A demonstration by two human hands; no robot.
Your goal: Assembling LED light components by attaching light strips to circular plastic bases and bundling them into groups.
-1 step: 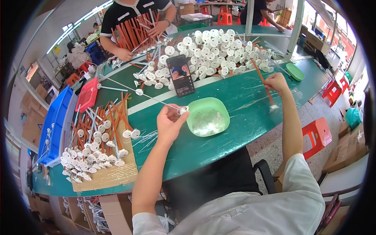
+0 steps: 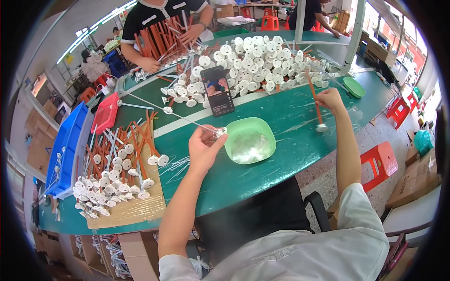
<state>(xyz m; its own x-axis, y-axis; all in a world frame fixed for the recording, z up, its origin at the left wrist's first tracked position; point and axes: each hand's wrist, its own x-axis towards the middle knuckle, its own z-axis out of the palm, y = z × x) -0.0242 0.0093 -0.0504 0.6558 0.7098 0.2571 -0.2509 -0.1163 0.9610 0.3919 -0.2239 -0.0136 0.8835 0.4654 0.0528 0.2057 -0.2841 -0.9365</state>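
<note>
My left hand (image 2: 205,144) pinches a small white piece with thin loose threads (image 2: 219,133), just left of a light green bowl (image 2: 226,145). From that hand a thin pale cord (image 2: 187,120) runs up and left past a white disc (image 2: 167,110). My right hand (image 2: 329,99) is closed on an orange-brown strip (image 2: 313,93), held near upright over the right part of the green table. A white round end (image 2: 322,127) sits at the strip's bottom. Inside the bowl lies shiny whitish material, too blurred to name.
A phone (image 2: 217,91) leans against a large heap of white discs (image 2: 255,61). More disc-ended strips lie on cardboard (image 2: 154,213) at left, beside a blue tray (image 2: 65,154) and red tray (image 2: 106,112). A co-worker (image 2: 164,28) holds orange strips across the table.
The strip in my right hand has swung slightly, its white end shifting a little left and now looking sharper. My left hand holds its place by the bowl.
</note>
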